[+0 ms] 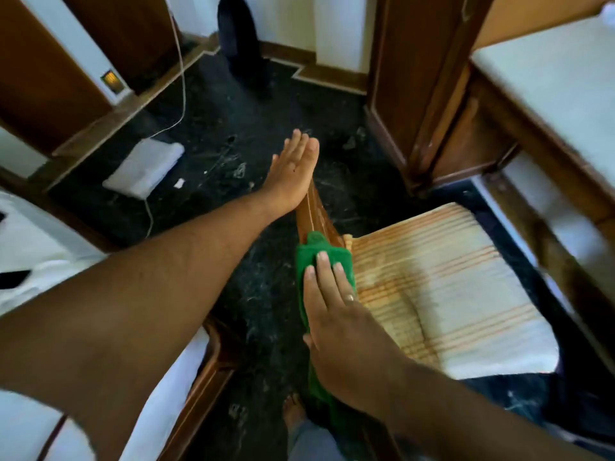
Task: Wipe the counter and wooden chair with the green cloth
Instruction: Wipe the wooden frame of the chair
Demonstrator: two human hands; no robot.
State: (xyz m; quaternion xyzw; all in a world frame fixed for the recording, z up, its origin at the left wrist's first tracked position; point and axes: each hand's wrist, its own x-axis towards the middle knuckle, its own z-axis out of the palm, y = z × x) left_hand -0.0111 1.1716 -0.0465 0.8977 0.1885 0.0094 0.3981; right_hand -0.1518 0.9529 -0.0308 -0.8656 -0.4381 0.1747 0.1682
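Note:
The wooden chair's polished brown armrest (pixel 314 216) runs from the middle of the view down toward me. Beside it on the right lies the chair's striped cream seat cushion (pixel 442 287). The green cloth (pixel 309 257) is draped over the armrest. My right hand (pixel 336 314) lies flat on the cloth, fingers together, pressing it against the wood. My left hand (pixel 293 171) rests with its palm edge on the far end of the armrest, fingers straight and apart from the cloth, holding nothing. The counter (pixel 559 81) with a pale top stands at the right.
A dark speckled floor (pixel 233 181) lies below, with a white pad (pixel 144 168) and its cable at the left. A wooden cabinet (pixel 419 94) stands behind the chair. A dark upright object (pixel 238 41) leans at the back wall. My bare foot (pixel 294 414) shows near the bottom.

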